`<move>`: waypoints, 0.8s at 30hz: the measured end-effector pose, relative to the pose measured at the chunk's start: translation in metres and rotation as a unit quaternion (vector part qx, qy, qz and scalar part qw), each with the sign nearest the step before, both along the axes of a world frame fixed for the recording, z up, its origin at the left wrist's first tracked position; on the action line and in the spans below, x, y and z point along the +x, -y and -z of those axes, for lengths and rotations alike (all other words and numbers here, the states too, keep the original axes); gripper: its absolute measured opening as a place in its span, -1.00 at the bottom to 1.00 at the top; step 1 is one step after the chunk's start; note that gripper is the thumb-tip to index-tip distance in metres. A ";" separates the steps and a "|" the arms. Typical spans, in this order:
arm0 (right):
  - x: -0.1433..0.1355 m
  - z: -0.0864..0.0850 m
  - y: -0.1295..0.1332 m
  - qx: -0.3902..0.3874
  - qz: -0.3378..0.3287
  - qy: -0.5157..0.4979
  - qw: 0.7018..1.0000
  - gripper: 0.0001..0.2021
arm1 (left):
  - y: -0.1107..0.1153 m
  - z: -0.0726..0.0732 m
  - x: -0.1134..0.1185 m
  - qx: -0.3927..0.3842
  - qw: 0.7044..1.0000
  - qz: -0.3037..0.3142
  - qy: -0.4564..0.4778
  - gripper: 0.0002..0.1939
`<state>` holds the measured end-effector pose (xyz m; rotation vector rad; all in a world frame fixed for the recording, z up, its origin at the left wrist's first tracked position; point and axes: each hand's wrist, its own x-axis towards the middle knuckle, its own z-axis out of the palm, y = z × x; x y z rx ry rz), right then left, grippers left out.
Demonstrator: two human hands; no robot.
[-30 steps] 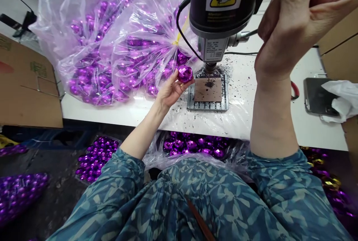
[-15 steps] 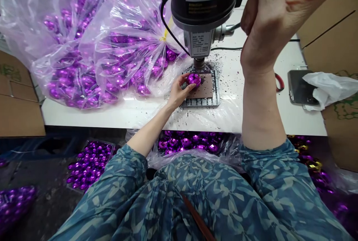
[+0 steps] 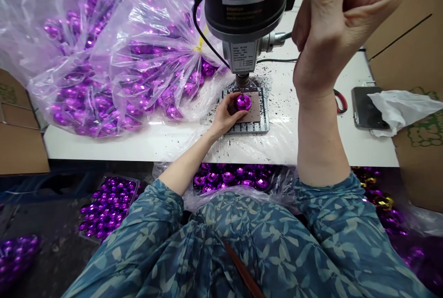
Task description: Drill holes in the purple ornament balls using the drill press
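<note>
A shiny purple faceted ball (image 3: 243, 101) is pinched between the thumb and fingers of my left hand (image 3: 224, 112). It rests on a brown board (image 3: 254, 112) on the slotted metal base (image 3: 247, 127) of a small drill press (image 3: 244, 16). Just behind and above the ball is the machine's chuck (image 3: 242, 79); the tip below it is hard to make out. My right hand (image 3: 346, 26) is raised at the upper right, its fingers curled shut around the press's lever (image 3: 285, 36). Most of that lever is hidden behind the hand.
Clear plastic bags (image 3: 138, 72) of purple balls fill the table's left side. Dark shavings surround the base. Red-handled tool (image 3: 341, 102), phone (image 3: 368, 108) and white tissue (image 3: 401, 109) lie right. Below the front edge sit more balls (image 3: 231, 178). Cardboard boxes (image 3: 415, 49) flank the table.
My left hand has shifted the ball slightly right and toward me on the board, away from under the chuck. My right hand stays raised and curled. The whole view has shifted slightly.
</note>
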<state>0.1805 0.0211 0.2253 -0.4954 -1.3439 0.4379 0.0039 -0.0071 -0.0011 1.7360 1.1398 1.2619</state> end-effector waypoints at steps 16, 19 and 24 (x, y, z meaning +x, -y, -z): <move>-0.010 0.037 0.018 0.119 0.063 -0.101 0.986 -0.74 | 0.002 -0.002 0.002 -0.003 1.000 0.003 0.012 -0.27; -0.010 0.046 0.019 0.124 0.069 -0.093 0.986 -0.72 | 0.001 -0.002 0.003 -0.007 1.000 -0.003 0.014 -0.27; -0.007 0.063 0.010 0.140 0.088 -0.068 0.984 -0.69 | 0.001 -0.001 0.003 -0.008 1.000 -0.004 0.020 -0.31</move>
